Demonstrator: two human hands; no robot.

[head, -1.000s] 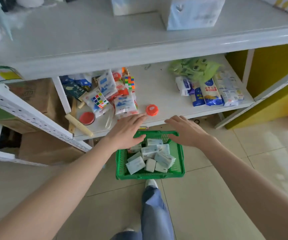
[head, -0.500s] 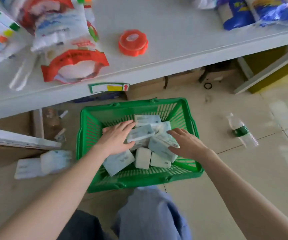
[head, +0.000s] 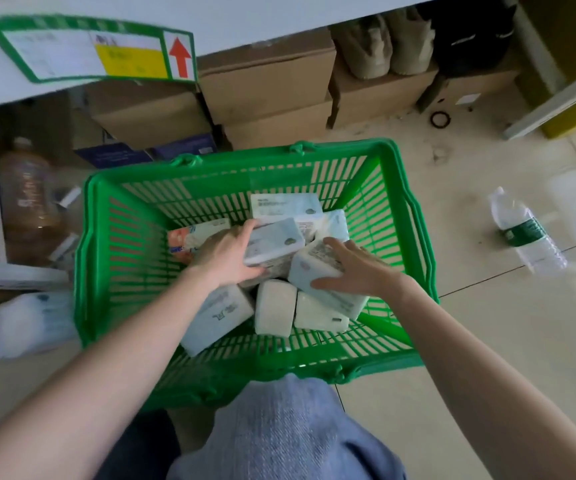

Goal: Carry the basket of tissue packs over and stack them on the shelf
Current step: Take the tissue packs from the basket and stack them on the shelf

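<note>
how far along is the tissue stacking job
Done: the basket sits on the floor in front of the shelf. In hand: both hands are inside it, the left hand gripping one tissue pack and the right hand closing on another pack. Left: neither is lifted out yet, several more packs lie in the basket, and no stacking on the shelf is visible.

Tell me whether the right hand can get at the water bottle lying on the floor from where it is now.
Probably yes. The right hand rests on a tissue pack inside the green basket; the water bottle lies beyond the basket's right wall on bare floor, so the hand must lift over that rim.
</note>
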